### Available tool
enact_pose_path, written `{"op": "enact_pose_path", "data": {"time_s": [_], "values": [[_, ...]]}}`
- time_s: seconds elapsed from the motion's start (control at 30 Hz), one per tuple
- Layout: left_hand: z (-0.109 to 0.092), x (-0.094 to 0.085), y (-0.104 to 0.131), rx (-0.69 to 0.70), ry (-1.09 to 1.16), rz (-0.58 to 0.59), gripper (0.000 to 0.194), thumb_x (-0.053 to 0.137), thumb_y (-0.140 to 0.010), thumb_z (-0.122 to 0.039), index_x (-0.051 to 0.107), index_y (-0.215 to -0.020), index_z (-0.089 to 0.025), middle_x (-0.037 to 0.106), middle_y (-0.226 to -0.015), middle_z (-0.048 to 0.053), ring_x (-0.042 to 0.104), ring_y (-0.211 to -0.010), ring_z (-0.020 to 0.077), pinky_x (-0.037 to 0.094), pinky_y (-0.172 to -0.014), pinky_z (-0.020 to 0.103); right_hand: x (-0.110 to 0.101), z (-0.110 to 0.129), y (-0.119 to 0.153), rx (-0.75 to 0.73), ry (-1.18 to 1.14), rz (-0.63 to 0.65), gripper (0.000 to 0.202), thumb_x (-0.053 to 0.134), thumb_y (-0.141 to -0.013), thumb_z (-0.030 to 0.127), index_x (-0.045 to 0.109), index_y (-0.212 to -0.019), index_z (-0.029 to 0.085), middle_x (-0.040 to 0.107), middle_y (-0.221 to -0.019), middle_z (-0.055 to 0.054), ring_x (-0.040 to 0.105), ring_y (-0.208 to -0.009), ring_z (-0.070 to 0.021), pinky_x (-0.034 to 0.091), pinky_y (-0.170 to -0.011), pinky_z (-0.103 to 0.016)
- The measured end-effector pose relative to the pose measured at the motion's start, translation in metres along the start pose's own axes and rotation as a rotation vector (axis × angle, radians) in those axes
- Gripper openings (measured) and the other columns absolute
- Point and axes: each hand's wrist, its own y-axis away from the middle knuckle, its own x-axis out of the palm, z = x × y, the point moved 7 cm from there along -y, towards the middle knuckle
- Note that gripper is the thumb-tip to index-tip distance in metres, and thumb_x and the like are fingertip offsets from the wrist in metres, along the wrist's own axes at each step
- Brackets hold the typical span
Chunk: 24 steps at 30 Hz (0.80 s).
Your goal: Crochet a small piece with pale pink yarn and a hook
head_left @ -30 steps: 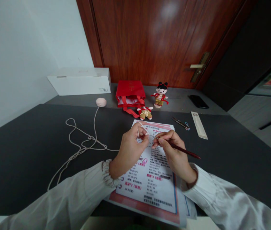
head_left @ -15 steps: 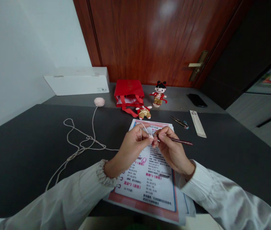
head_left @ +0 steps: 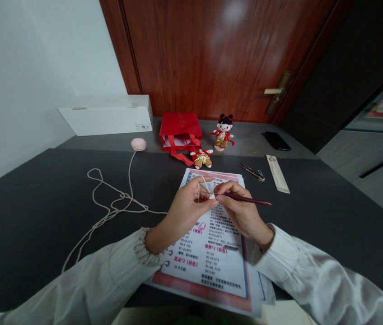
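Observation:
My left hand [head_left: 189,205] pinches a small pale pink crocheted piece [head_left: 212,197], with yarn looped over its raised index finger. In my right hand [head_left: 242,207] is a dark red crochet hook [head_left: 254,199], its tip at the crocheted piece and its handle pointing right. Both hands are above printed pattern sheets [head_left: 208,284]. The pale yarn [head_left: 120,207] runs from under my left hand in loose loops across the table to a small ball of yarn [head_left: 138,144]. The stitches themselves are too small to make out.
Behind the sheets lie a headless doll body [head_left: 202,159] and a red gift bag [head_left: 180,131]. A finished crocheted doll [head_left: 223,131] stands nearby. Thread snips [head_left: 252,172], a narrow white packet [head_left: 277,174] and a black phone [head_left: 277,141] lie to the right. A long white box [head_left: 106,119] stands back left.
The hook's tip has moved slightly left, with my right-hand fingers closer to the crocheted piece. My left hand keeps its hold. The whole view has shifted a little.

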Motion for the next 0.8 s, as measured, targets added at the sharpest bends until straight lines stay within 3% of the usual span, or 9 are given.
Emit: {"op": "enact_pose_path", "data": {"time_s": [0.23, 0.47, 0.8], "values": [[-0.003, 0.000, 0.000, -0.007, -0.143, 0.021, 0.039, 0.070, -0.068, -0.012, 0.058, -0.105, -0.016, 0.055, -0.066, -0.006, 0.052, -0.060, 0.0092, 0.040, -0.058, 0.023, 0.003, -0.001, 0.002, 0.054, -0.001, 0.042, 0.014, 0.077, -0.066, 0.024, 0.064, -0.070, 0.021, 0.062, -0.074, 0.001, 0.055, -0.069, -0.0141, 0.044, -0.066, -0.028], [0.004, 0.003, -0.002, -0.110, 0.161, 0.068, 0.026, 0.070, -0.070, -0.013, 0.060, -0.094, -0.015, 0.064, -0.075, -0.001, 0.060, -0.072, 0.0117, 0.043, -0.071, 0.026, 0.005, 0.001, 0.003, 0.088, -0.134, -0.012, 0.019, 0.077, -0.065, 0.024, 0.059, -0.067, 0.021, 0.060, -0.070, 0.003, 0.052, -0.061, -0.0123, 0.044, -0.063, -0.027], [0.013, 0.006, 0.000, -0.150, 0.413, 0.026, 0.037, 0.069, -0.067, -0.006, 0.063, -0.102, -0.017, 0.064, -0.072, -0.002, 0.059, -0.072, 0.0113, 0.044, -0.077, 0.028, 0.006, 0.001, 0.004, 0.046, -0.154, -0.027, 0.018, 0.076, -0.066, 0.022, 0.059, -0.068, 0.022, 0.059, -0.075, 0.002, 0.052, -0.065, -0.0126, 0.045, -0.065, -0.027]]}}
